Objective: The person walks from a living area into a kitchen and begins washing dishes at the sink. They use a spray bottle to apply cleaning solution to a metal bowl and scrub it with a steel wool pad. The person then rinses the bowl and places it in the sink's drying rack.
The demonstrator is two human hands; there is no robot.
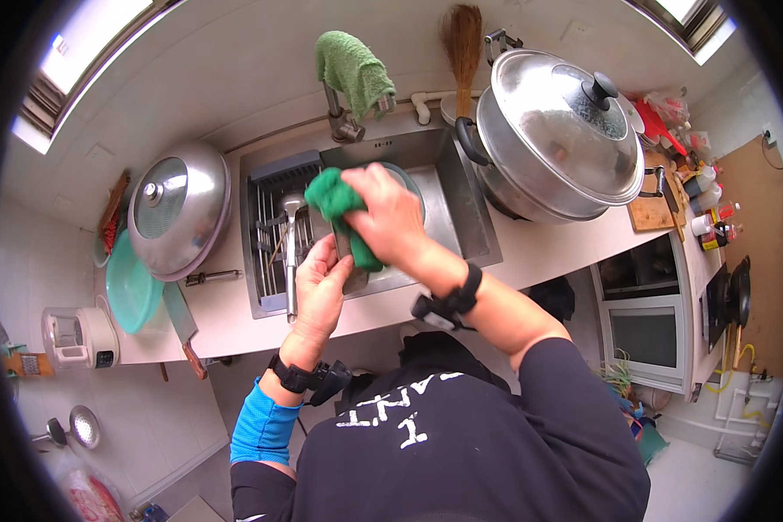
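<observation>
Over the stainless steel sink (479, 228), my right hand (388, 212) grips a bunched green cloth (329, 194). The cloth hangs down against a flat greyish object (356, 282), which my left hand (320, 280) pinches at its left edge. Hands and cloth cover most of that object, so its kind cannot be told. Left of my left hand, a metal-handled utensil (291, 261) lies across the drain rack (266, 235) in the sink. Behind my right hand, part of a round rim (412, 184) shows in the basin.
A light green towel (352, 68) drapes over the faucet (346, 127). A large lidded steel pot (554, 130) stands right of the sink. To the left are a domed lid (189, 202), a peeler (214, 277), a turquoise basin (130, 287) and a cleaver (181, 316), its handle past the counter edge.
</observation>
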